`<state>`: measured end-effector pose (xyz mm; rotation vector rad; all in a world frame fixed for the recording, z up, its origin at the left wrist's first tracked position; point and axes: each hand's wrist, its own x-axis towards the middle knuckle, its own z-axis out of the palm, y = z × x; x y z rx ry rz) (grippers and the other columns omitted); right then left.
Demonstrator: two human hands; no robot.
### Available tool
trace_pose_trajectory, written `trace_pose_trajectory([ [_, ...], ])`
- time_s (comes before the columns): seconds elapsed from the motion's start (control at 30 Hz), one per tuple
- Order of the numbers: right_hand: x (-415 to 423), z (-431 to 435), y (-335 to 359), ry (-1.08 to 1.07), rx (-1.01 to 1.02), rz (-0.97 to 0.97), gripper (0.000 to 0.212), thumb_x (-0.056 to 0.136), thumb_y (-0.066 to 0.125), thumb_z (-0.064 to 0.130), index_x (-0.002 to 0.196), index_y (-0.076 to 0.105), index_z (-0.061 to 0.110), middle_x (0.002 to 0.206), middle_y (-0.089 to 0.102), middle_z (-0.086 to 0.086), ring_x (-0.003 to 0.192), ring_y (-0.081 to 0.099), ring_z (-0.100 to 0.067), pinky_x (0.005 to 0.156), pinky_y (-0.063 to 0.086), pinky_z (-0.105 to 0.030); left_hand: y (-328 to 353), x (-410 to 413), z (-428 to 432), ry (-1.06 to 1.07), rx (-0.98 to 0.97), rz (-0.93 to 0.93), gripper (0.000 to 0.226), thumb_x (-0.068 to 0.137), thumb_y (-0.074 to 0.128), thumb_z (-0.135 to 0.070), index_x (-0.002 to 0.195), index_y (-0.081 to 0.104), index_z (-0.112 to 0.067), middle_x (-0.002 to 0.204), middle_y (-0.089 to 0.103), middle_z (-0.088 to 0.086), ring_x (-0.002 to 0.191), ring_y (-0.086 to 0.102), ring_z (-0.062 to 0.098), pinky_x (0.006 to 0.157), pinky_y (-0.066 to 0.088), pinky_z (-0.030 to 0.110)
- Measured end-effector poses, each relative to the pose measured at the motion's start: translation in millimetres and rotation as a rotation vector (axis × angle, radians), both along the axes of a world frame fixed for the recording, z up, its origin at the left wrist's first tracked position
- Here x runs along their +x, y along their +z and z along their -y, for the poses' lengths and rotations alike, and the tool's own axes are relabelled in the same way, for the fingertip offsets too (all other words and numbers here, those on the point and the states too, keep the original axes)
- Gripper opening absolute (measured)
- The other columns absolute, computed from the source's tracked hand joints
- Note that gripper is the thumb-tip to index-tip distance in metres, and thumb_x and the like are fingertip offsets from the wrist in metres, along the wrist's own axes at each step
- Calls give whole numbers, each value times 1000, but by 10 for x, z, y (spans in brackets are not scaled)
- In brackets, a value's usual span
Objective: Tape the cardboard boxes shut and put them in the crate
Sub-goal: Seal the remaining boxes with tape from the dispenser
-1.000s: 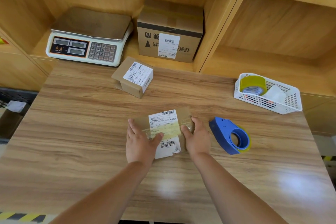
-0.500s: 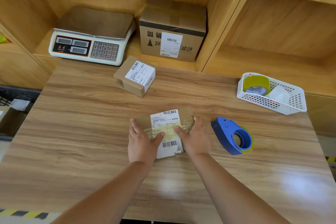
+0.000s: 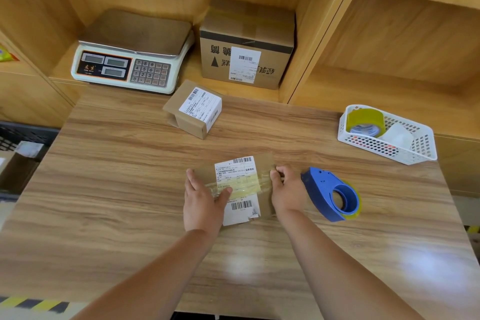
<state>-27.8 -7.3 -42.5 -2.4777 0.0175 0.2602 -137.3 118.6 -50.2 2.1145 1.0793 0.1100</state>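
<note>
A small flat cardboard box with a white label and a yellowish tape strip across its top lies at the table's middle. My left hand rests flat on the box's left side, with its thumb pressing the tape. My right hand is at the box's right edge, fingers curled over the tape end there. A second small labelled box sits farther back on the table. The black crate is beyond the table's left edge, partly out of view.
A blue tape dispenser lies just right of my right hand. At the back right stands a white basket with a tape roll in it. The shelf behind holds a scale and a larger carton.
My right hand has slid from the top of the box to its right edge, its fingers now curled there. My left hand has stayed on the left side.
</note>
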Motion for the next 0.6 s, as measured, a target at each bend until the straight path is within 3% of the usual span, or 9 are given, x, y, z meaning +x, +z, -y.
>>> trace_pose_trajectory([
  [0.1, -10, -52, 17, -14, -55, -35, 28, 95, 49, 40, 110, 57, 18, 104, 63, 1, 88, 56, -17, 72, 45, -32, 0, 5, -8, 8, -8, 5, 103, 84, 63, -47, 149, -3, -2, 155, 19, 13, 140, 25, 27, 105, 35, 35],
  [0.2, -52, -108, -5, 32, -81, -61, 60, 82, 61, 54, 125, 47, 15, 120, 56, 1, 111, 53, -21, 86, 46, -36, 1, 10, -8, 8, -11, 2, 101, 85, 62, -47, 150, -2, -3, 155, 19, 13, 140, 27, 27, 104, 36, 36],
  [0.27, -60, -121, -25, 66, -72, -45, 67, 82, 63, 54, 128, 43, 10, 125, 53, -2, 117, 50, -23, 90, 46, -38, -3, 4, -6, 10, -9, 1, 100, 86, 62, -46, 150, -2, -3, 155, 19, 13, 140, 27, 27, 104, 36, 36],
  [0.6, 51, -97, -57, -40, 9, -53, 25, 88, 60, 42, 91, 54, 18, 87, 61, 3, 82, 59, -20, 67, 46, -32, -8, 2, -6, 24, -32, 9, 92, 89, 58, -43, 150, 0, -5, 155, 19, 11, 137, 31, 28, 100, 40, 39],
])
